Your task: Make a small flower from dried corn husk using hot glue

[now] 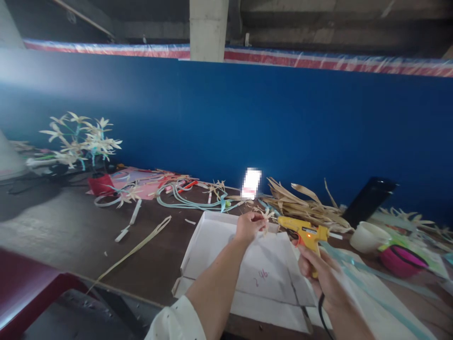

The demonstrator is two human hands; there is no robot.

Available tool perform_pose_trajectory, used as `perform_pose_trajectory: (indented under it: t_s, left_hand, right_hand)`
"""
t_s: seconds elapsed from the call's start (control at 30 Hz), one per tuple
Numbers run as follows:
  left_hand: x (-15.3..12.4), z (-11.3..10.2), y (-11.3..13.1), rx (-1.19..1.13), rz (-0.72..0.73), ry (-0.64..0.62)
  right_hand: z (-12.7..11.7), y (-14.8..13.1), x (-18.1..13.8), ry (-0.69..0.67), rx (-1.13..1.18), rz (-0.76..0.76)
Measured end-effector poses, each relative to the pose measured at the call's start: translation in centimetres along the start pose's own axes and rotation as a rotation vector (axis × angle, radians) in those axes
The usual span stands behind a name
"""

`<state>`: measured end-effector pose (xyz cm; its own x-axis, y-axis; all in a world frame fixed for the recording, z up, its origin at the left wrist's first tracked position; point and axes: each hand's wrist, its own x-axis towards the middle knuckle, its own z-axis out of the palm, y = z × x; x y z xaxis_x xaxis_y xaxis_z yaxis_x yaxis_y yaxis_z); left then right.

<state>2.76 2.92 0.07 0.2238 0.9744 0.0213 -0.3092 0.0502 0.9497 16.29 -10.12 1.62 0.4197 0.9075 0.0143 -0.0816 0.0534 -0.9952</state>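
Observation:
My right hand point(320, 267) is wrapped round the handle of a yellow hot glue gun point(309, 234), whose orange light is lit and whose white glue stick pokes out at the back. Its nozzle points left, close to a small pale flower of dried husk strips point(268, 218). Fingers of my left hand point(250, 225) pinch that flower over the far side of a flat white cardboard box point(244, 278) with red handwriting on it. Whether the nozzle touches the flower I cannot tell.
Dried husks point(300, 203) lie behind the glue gun. Finished husk flowers point(81, 139) stand at the left, near a red pouch-like object point(101, 185). Pale blue tubing point(184, 205) loops mid-table. A white cup point(368, 237) and a pink pouch point(403, 260) sit at the right.

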Motion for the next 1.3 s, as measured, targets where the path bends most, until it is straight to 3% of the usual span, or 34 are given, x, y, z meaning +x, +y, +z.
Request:
perform_pose_trajectory:
  t_s: [1.3]
  left_hand:
    - [0.21, 0.06, -0.26, -0.027, 0.032, -0.012]
  right_hand:
    - [0.46, 0.21, -0.03, -0.031, -0.043, 0.022]
